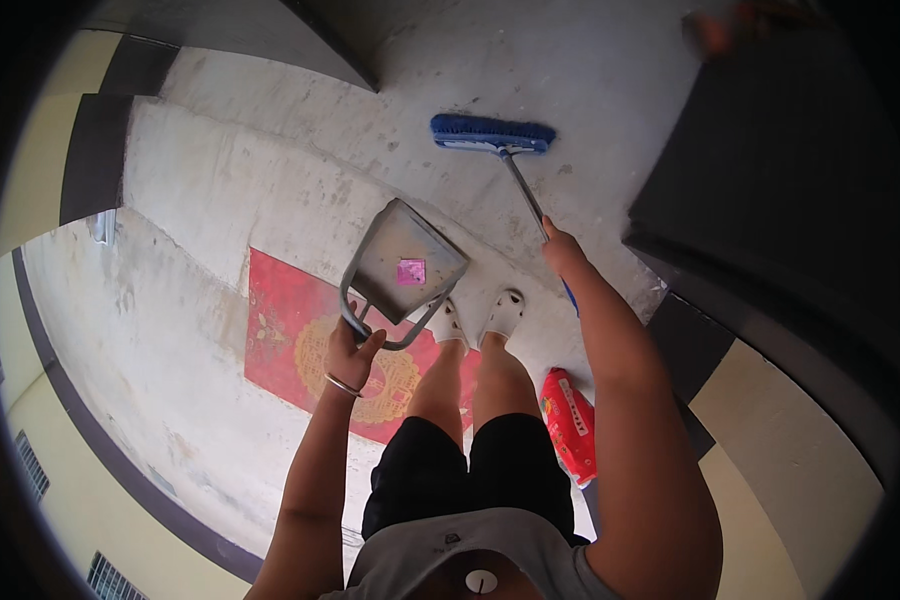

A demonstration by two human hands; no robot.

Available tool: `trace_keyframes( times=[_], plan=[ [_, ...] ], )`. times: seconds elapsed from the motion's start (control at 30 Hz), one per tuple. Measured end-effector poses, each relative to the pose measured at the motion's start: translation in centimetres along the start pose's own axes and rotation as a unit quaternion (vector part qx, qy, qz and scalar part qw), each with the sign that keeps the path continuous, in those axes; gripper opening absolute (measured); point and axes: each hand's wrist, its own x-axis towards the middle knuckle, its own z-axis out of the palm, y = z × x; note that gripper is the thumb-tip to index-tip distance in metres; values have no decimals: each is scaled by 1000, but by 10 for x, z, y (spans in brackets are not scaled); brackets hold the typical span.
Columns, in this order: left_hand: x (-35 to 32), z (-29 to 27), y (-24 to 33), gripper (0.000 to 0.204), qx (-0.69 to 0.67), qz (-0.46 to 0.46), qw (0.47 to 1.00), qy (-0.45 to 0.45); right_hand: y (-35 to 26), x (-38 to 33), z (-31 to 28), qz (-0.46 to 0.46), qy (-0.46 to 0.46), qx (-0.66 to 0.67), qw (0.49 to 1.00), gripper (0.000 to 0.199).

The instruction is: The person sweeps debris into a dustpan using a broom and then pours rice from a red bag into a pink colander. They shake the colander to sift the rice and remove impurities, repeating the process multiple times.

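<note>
My left hand (354,347) is closed around the loop handle of a grey dustpan (390,240), held in front of my left foot. A small pink packet (411,272) lies in the pan along with dark specks of dirt. On my right, a long-handled broom (493,134) with a blue head and blue bristles rests on the floor ahead, well apart from the pan. My right hand (562,248) grips its metal pole partway down, and a blue part of the handle shows behind my forearm.
A red mat (300,330) with a gold pattern lies under and left of my feet in white clogs (505,312). A red bag (570,425) stands by my right leg. A big dark block (770,180) fills the right; a dark panel (290,45) juts in at the far left.
</note>
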Motion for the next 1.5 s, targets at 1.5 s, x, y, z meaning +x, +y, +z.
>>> trace_keyframes(
  times=[1.5],
  plan=[
    [-30,139,-13,53,-62,19,995,81,110,-26,100,163,-15,156,974,71]
  ],
)
